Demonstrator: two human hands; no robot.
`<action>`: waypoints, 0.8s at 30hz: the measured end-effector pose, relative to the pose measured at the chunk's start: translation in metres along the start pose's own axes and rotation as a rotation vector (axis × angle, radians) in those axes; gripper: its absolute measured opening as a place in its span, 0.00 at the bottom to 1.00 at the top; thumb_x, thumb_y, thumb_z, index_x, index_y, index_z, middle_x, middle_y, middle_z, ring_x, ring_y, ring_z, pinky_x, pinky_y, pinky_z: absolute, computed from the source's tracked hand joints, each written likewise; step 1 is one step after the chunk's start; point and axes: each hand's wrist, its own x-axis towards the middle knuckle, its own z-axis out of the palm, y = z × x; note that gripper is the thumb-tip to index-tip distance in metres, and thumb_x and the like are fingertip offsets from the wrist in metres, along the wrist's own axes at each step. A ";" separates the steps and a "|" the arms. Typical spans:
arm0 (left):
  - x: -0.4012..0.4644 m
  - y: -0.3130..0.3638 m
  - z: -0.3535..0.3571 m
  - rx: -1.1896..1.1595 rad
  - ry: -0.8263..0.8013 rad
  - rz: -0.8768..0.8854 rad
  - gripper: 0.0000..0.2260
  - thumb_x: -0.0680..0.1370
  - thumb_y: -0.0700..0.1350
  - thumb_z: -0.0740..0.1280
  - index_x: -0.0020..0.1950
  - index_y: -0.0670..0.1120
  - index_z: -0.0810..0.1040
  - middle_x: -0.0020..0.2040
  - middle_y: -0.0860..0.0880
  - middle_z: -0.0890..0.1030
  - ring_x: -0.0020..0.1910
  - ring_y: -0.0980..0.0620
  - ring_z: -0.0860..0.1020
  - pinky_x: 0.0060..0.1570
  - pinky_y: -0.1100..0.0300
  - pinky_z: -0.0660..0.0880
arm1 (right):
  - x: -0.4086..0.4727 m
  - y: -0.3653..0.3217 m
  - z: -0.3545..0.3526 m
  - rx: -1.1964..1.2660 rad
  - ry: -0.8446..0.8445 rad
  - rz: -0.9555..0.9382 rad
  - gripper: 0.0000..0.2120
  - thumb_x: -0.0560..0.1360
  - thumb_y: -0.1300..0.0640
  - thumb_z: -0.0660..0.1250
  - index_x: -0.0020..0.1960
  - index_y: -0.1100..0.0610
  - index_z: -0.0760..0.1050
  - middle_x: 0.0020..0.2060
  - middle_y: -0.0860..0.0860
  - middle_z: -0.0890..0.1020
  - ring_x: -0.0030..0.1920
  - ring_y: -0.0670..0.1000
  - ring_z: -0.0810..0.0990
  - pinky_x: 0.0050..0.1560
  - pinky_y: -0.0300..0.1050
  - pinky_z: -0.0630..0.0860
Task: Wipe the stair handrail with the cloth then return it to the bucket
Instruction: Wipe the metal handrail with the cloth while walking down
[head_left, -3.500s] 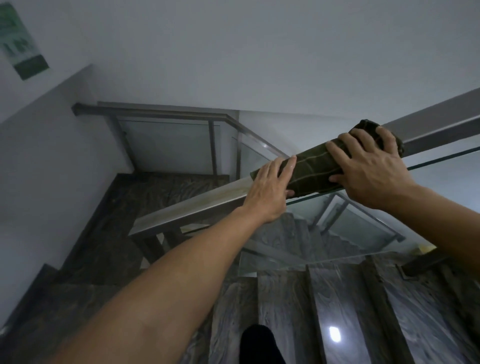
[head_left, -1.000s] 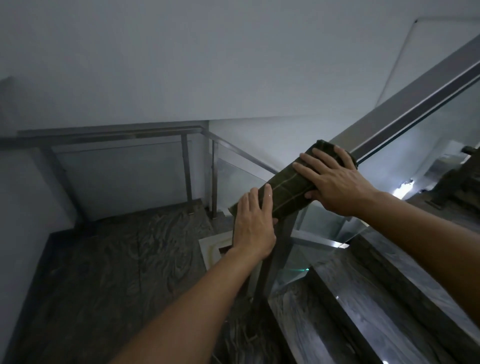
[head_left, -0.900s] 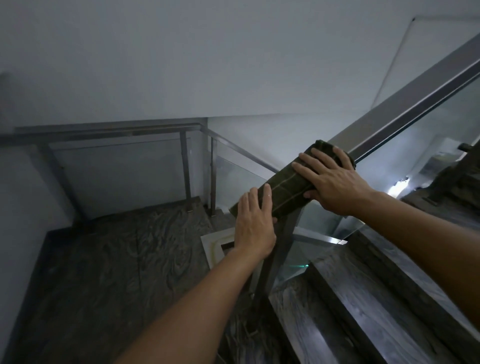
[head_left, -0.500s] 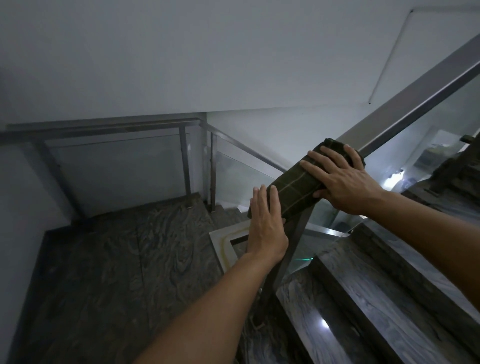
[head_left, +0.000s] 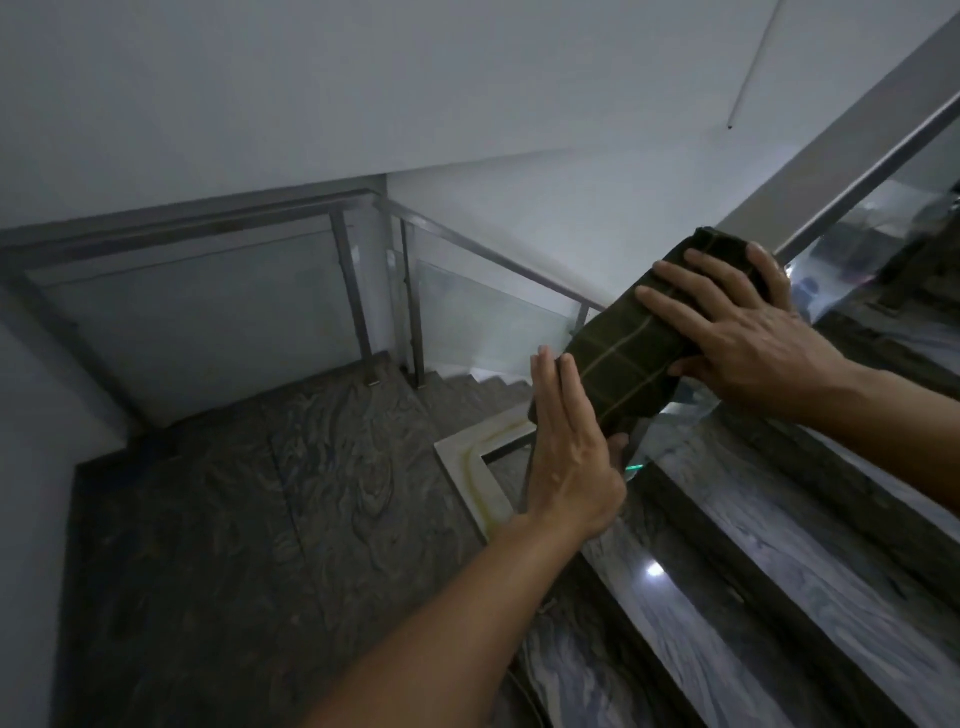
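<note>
A dark green checked cloth (head_left: 631, 358) is wrapped over the lower end of the sloping metal handrail (head_left: 857, 140), which climbs to the upper right. My right hand (head_left: 737, 332) lies on top of the cloth with fingers spread and the thumb under it, gripping it against the rail. My left hand (head_left: 569, 447) is at the cloth's lower end, fingers straight and together along its left side, thumb tucked under. The rail's bottom end is hidden under the cloth. No bucket is in view.
Dark marble steps (head_left: 779, 597) rise to the right beside a glass panel (head_left: 852, 218) under the rail. A dark landing (head_left: 249, 509) lies at lower left, fenced by a metal and glass railing (head_left: 218, 291). Another flight (head_left: 467, 395) descends beyond it.
Both hands and the cloth have slid down the handrail to its lower end since 3.5 s ago. In the last second they shifted slightly right and up in view.
</note>
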 end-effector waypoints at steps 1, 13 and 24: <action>-0.002 -0.001 -0.002 -0.027 -0.023 -0.002 0.42 0.78 0.49 0.63 0.76 0.47 0.32 0.76 0.48 0.31 0.76 0.49 0.34 0.75 0.51 0.51 | 0.000 -0.003 0.000 -0.001 -0.006 0.005 0.38 0.71 0.42 0.65 0.76 0.47 0.54 0.75 0.56 0.61 0.76 0.60 0.52 0.74 0.62 0.39; 0.011 -0.019 -0.041 -0.069 -0.169 0.087 0.36 0.77 0.63 0.49 0.78 0.45 0.42 0.79 0.43 0.48 0.77 0.45 0.53 0.72 0.51 0.62 | -0.002 -0.025 -0.009 -0.026 -0.086 0.086 0.38 0.71 0.42 0.65 0.77 0.48 0.53 0.76 0.56 0.60 0.76 0.59 0.51 0.73 0.60 0.36; 0.012 -0.042 -0.049 -0.199 -0.196 0.131 0.35 0.79 0.44 0.64 0.76 0.46 0.42 0.77 0.40 0.58 0.74 0.41 0.63 0.68 0.46 0.69 | -0.008 -0.057 -0.008 -0.026 -0.127 0.161 0.40 0.71 0.43 0.67 0.77 0.48 0.52 0.76 0.56 0.58 0.76 0.58 0.49 0.73 0.61 0.37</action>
